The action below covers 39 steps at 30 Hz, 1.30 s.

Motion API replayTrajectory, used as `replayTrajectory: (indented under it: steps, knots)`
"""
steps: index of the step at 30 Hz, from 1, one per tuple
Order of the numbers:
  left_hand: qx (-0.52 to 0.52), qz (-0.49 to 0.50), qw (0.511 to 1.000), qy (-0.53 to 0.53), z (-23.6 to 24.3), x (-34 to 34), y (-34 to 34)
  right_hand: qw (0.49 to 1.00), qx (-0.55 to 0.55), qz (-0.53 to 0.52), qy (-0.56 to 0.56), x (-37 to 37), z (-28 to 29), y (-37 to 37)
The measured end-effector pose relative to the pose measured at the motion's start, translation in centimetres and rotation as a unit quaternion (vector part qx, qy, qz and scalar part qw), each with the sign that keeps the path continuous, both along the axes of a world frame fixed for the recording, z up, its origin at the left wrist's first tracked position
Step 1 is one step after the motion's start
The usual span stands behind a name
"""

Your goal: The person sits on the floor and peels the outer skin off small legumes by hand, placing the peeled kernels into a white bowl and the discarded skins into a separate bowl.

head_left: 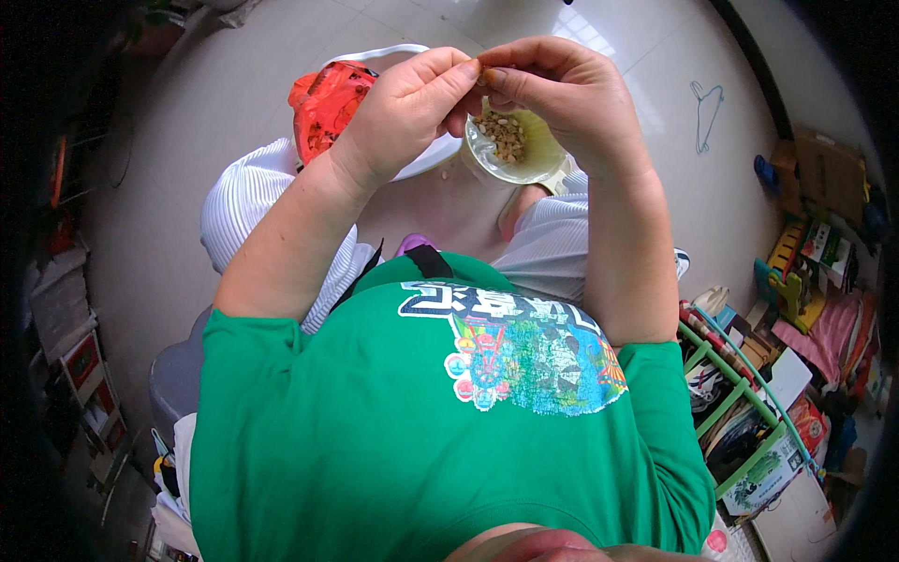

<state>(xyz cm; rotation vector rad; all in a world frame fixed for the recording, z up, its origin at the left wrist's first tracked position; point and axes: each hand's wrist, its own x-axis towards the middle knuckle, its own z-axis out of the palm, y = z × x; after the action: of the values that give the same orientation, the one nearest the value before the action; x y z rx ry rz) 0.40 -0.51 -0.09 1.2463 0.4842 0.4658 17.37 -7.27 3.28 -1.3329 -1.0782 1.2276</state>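
Observation:
My left hand (409,110) and my right hand (573,105) meet fingertip to fingertip, raised in front of me. Both are closed in a pinch. Whatever sits between the fingertips is too small and too covered to name; the fingertips look stained orange-brown. Below and slightly right of them stands a pale yellow-green bin (552,167), with light brown bits like shells or peelings (503,137) and some clear plastic inside. Behind my left hand is a white basin (433,159), partly hidden by that hand, with a red plastic bag (328,110) in it.
My knees in striped trousers (248,192) flank the basin and bin. A light blue hanger (707,117) lies on the tiled floor at right. Farther right are a green rack (735,412) of household items and a cardboard box (829,173). A grey seat (178,375) shows beneath me.

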Motion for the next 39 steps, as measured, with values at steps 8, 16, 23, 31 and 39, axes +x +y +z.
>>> replayTrajectory:
  steps: [8, 16, 23, 31, 39]
  knots:
    - [0.033, 0.013, 0.999, 0.007, 0.4, 0.2, -0.2, 0.991, -0.046, -0.02, 0.125, 0.3, -0.4, 0.0]
    - [0.076, 0.04, 0.995, 0.044, -0.2, 0.6, -0.3, 0.983, -0.03, -0.043, 0.177, 1.0, -0.8, -0.2]
    - [0.157, 0.018, 0.98, 0.122, -2.3, 2.8, -1.9, 0.997, 0.032, -0.058, 0.05, 2.0, -0.8, -0.1]
    - [0.023, 0.064, 0.997, 0.03, -1.5, 2.4, -1.2, 0.984, 0.153, -0.041, -0.087, 0.8, -1.5, 0.3]
    - [-0.12, 0.013, 0.992, -0.044, 0.1, -0.6, 0.9, 0.97, 0.2, 0.028, -0.132, -0.8, -0.2, 0.4]
